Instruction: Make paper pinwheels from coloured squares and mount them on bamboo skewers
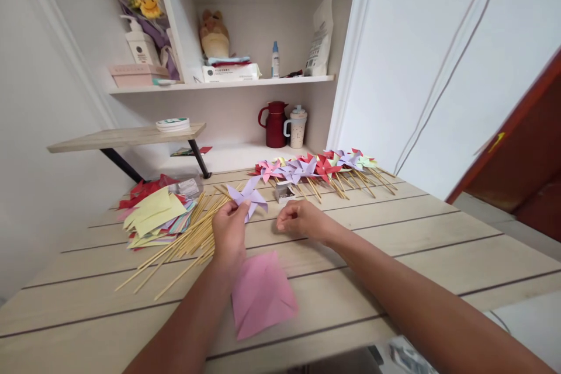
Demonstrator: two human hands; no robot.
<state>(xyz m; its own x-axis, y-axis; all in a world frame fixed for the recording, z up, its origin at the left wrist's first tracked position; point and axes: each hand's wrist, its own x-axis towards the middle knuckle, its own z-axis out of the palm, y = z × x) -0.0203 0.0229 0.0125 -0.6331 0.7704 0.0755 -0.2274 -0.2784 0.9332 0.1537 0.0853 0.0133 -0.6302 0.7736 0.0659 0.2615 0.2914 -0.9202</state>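
My left hand pinches a lilac paper pinwheel at its middle, with the blades spread above my fingers. Just right of it, my right hand hovers over the table with fingers curled together; whether anything small is in them is hidden. Behind that hand sits a small open box with small dark pieces inside. A pink paper square with cut lines lies between my forearms. Thin wooden sticks lie in a loose heap beneath and left of my left hand.
Finished pinwheels on sticks lie in a row at the back right. A stack of coloured paper is at the left, under a raised wooden shelf. A red jug and a lidded cup stand behind.
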